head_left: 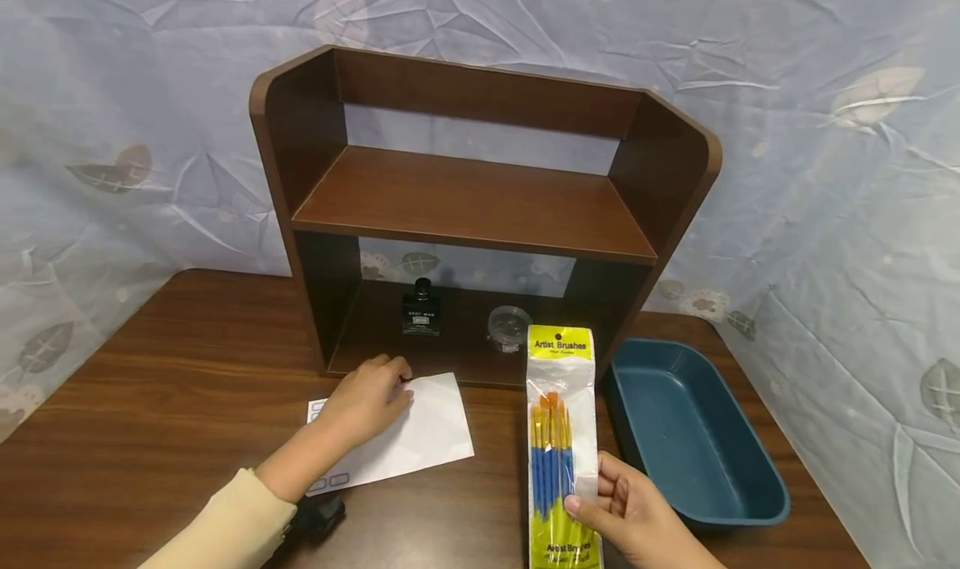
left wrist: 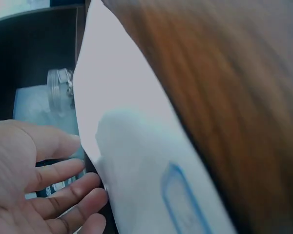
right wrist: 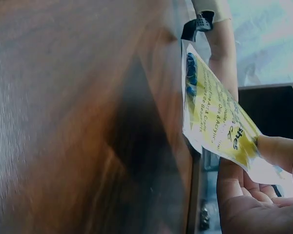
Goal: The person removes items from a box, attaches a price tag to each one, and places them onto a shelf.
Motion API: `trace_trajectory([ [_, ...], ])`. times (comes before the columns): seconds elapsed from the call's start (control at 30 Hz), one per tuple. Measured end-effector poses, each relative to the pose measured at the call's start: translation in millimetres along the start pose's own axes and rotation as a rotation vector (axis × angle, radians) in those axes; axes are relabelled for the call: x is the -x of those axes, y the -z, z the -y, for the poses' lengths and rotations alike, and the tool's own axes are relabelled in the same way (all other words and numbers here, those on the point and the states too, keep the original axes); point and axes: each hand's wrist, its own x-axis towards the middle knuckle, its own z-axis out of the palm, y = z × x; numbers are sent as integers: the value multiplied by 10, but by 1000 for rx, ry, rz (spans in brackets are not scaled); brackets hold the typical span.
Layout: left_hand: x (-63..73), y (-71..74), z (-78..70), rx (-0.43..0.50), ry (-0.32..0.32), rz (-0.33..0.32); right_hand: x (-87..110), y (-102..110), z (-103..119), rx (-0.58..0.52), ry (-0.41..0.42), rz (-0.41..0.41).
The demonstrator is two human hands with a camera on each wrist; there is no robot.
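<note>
My right hand (head_left: 633, 515) pinches a clear packet of artist brushes (head_left: 551, 469) near its lower right edge, thumb in front and fingers behind. The packet stands upright in the head view, with yellow label ends and several blue-handled brushes inside. Over a white sheet of paper (head_left: 427, 436) is my left hand (head_left: 367, 402), its fingers loosely bent. The left wrist view shows its relaxed fingers (left wrist: 71, 195) right at the paper's edge, with nothing gripped. Small outlined boxes are printed along the paper's left side.
A brown two-tier shelf (head_left: 480, 198) stands at the back of the wooden table (head_left: 210, 361). On its lower level sit a black perfume bottle (head_left: 422, 312) and a round clear container (head_left: 510, 326). To the right is a dark teal bin (head_left: 697, 436).
</note>
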Motion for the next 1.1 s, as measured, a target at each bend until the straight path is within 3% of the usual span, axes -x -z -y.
trace_trajectory([
  [0.23, 41, 80, 138, -32, 47, -34, -110, -136, -95, -48, -46, 26],
  [0.4, 56, 105, 187, -57, 64, -14, -194, -195, -196, -41, -52, 49],
  [0.8, 57, 88, 229, -66, 84, 14, -297, -323, -271, -44, -46, 55],
  [1.1, 67, 85, 249, -49, 81, 6, -404, -289, -344, -50, -38, 129],
])
